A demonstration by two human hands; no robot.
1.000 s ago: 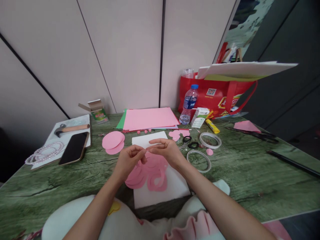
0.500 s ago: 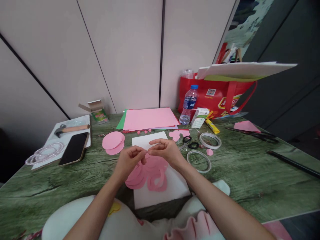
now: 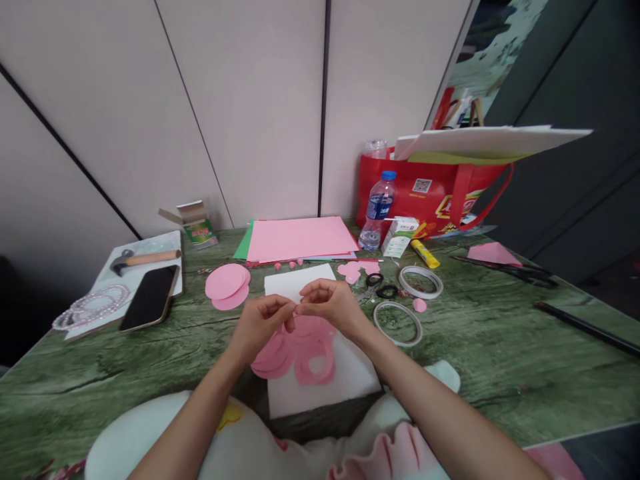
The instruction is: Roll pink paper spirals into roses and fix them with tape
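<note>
My left hand [image 3: 270,320] and my right hand [image 3: 327,305] meet fingertip to fingertip above the white sheets. Both are closed in a pinch on the end of a pink paper strip [image 3: 329,363]; the pinched bit is mostly hidden by the fingers. Below them the strip hangs in a curled loop. Pink paper pieces [image 3: 270,360] with curved edges lie under and left of the loop, on a white foam-like sheet [image 3: 295,399]. Behind my fingers is another white sheet [image 3: 285,281]. Round pink paper discs [image 3: 227,283] are stacked left of my left hand.
Scissors [image 3: 373,287] and two tape rolls [image 3: 421,283] lie to the right, near a glue stick [image 3: 425,254]. A bottle [image 3: 377,210], small carton [image 3: 399,237] and red bag [image 3: 430,193] stand behind. Coloured paper [image 3: 303,238] is at the back; a phone [image 3: 150,297] and hammer [image 3: 145,259] lie left.
My right fingers have curled in closer to the left ones. The hanging strip's loop has shifted slightly and looks rounder.
</note>
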